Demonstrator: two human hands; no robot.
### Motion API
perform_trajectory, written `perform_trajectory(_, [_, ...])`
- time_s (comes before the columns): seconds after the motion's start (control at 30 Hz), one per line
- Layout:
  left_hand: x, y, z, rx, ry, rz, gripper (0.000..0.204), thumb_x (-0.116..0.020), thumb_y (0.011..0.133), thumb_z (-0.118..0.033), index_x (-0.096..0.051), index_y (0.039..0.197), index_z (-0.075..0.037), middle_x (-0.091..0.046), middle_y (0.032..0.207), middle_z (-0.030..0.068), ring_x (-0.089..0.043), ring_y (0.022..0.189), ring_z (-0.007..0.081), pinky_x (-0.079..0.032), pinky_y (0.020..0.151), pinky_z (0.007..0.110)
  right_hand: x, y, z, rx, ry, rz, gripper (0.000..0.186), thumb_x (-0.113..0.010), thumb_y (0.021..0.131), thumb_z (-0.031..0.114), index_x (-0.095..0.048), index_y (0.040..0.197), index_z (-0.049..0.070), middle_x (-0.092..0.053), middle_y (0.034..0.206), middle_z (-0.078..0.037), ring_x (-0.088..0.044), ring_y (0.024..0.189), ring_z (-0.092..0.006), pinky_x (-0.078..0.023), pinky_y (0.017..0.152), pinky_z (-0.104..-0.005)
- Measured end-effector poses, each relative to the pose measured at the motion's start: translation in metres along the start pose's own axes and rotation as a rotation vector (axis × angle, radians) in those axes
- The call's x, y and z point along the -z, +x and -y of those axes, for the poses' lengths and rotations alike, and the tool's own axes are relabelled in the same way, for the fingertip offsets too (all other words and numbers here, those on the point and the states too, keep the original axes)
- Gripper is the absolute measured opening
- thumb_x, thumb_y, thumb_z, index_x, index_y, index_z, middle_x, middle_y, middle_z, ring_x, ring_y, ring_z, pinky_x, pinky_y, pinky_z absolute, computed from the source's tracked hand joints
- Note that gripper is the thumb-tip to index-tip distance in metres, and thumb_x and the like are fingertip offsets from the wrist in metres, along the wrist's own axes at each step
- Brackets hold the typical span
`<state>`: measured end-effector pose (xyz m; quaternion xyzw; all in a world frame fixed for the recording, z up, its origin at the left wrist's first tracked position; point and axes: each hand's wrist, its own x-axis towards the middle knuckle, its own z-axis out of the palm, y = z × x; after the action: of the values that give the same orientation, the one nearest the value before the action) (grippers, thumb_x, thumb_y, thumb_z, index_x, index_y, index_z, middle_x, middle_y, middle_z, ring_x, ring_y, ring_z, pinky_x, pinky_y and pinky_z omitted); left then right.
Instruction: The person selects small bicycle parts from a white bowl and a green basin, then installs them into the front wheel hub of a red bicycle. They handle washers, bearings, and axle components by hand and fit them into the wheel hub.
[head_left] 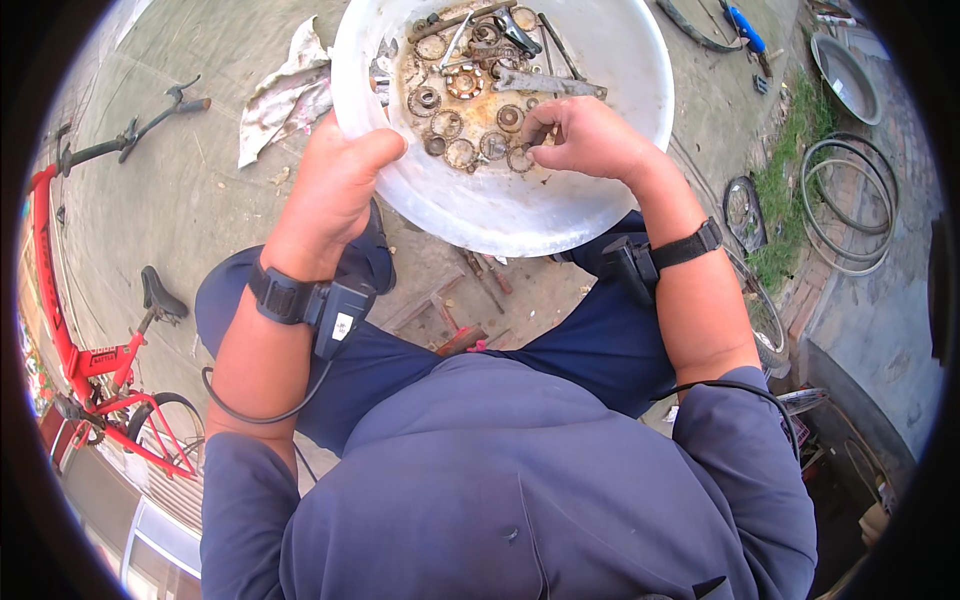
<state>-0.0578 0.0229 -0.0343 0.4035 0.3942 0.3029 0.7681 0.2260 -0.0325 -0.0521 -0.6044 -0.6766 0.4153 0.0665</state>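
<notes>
A wide white plastic basin is tilted up in front of me, holding several greasy metal sprockets, rods, small rings and a flat metal bar. My left hand grips the basin's left rim, thumb lying over the edge. My right hand is inside the basin at the right of the parts, its fingers bent down among the small sprockets and rings; whatever is between the fingertips is hidden.
A red bicycle frame stands at the left; a white rag lies beside the basin. Rusty tools are between my legs. At the right are bicycle tyres, a metal bowl, a blue pump and a grass strip.
</notes>
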Motion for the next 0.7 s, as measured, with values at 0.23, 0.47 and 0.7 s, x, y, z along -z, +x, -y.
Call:
perform_trajectory(0.23, [-0.003, -0.002, -0.003, -0.004, -0.060, -0.036, 0.045, -0.057, 0.080, 0.001, -0.057, 0.125, 0.007, -0.068, 0.114, 0.0121, -0.067, 0.101, 0.0213, -0.052, 0.090, 0.034, 0.011, -0.002, 0.010, -0.082, 0.802, 0.044, 0.027, -0.072, 0.086, 0.012, -0.068, 0.111, 0.003, -0.071, 0.090, -0.003, -0.069, 0.068, -0.0102, -0.043, 0.053, -0.0221])
perform_trajectory(0.47, [-0.004, -0.003, -0.003, -0.013, -0.057, -0.033, 0.046, -0.056, 0.080, 0.001, -0.057, 0.126, 0.007, -0.068, 0.113, 0.0119, -0.067, 0.100, 0.0207, -0.053, 0.089, 0.033, 0.012, -0.003, 0.005, 0.001, 1.127, 0.024, 0.035, -0.071, 0.087, 0.009, -0.063, 0.120, 0.000, -0.071, 0.100, -0.008, -0.070, 0.069, -0.0139, -0.038, 0.049, -0.0197])
perform_trajectory(0.7, [-0.005, -0.003, -0.006, -0.007, -0.057, -0.031, 0.047, -0.056, 0.080, 0.002, -0.056, 0.127, 0.007, -0.068, 0.114, 0.0122, -0.067, 0.100, 0.0207, -0.052, 0.089, 0.032, 0.015, -0.002, 0.003, 0.040, 1.203, 0.003, 0.038, -0.072, 0.087, 0.009, -0.062, 0.122, -0.001, -0.069, 0.099, -0.008, -0.070, 0.070, -0.0146, -0.038, 0.048, -0.0189])
